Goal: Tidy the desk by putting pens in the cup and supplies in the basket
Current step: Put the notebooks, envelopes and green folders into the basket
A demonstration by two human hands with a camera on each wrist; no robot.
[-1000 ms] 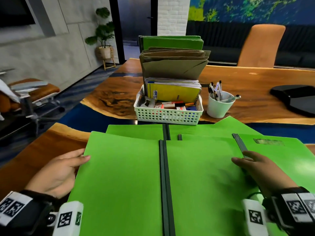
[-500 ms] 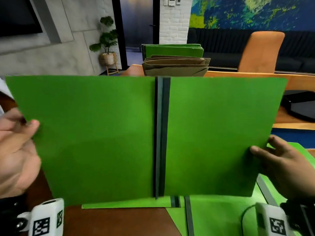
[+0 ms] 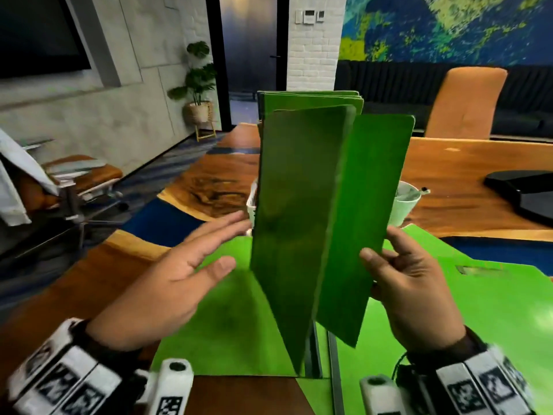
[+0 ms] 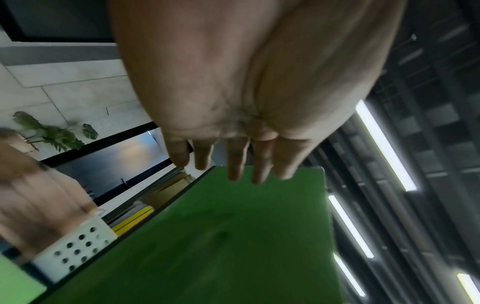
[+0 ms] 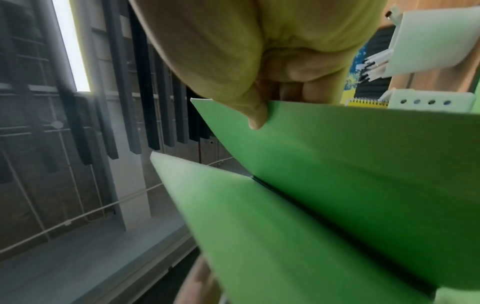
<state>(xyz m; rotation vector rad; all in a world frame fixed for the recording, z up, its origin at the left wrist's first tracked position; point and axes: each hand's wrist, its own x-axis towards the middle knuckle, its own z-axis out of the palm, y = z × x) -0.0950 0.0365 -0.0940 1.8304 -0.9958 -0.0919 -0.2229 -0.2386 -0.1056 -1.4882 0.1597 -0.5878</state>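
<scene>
Presently the table bears flat green folders near; one folder stands upright, half-folded, over them. Behind it, the basket left, the cup right. Right hand pinches the folder's right edge; left hand, fingers spread, just beside its left flap

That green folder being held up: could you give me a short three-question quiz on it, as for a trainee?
1. True or false: the green folder is shut flat.
2. Which hand grips it: A) left hand B) right hand?
3. Fill in: the white cup stands on the ____.

Key
1. False: its two covers stand apart in a V.
2. B: the thumb pinches one cover; the left hand is spread open beside it.
3. Desk.
</scene>
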